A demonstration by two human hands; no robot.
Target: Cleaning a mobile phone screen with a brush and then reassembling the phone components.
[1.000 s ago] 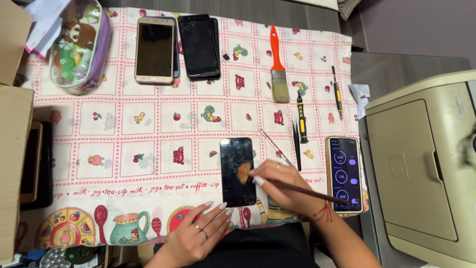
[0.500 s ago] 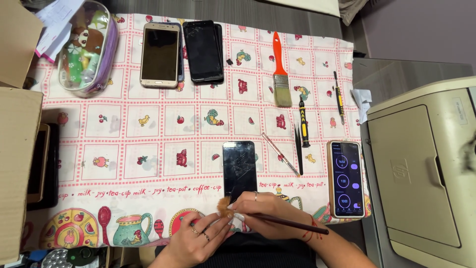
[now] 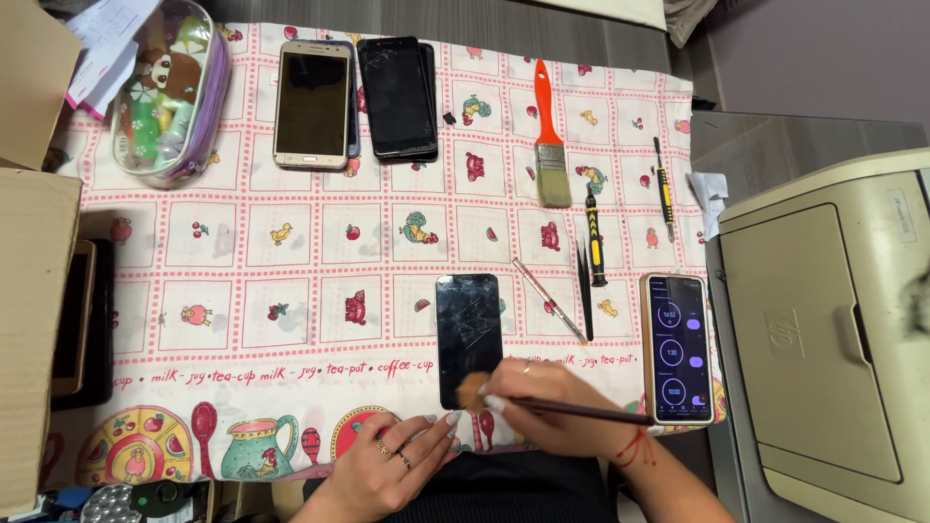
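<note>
Back onto the black phone (image 3: 469,334) swings the brush (image 3: 572,411), handle pointing right.

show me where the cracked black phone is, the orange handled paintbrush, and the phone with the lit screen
cracked black phone (image 3: 469,329), head view, middle of its dark screen
orange-handled paintbrush (image 3: 553,174), head view, on its bristles
lit-screen phone (image 3: 677,349), head view, centre of its display
</note>
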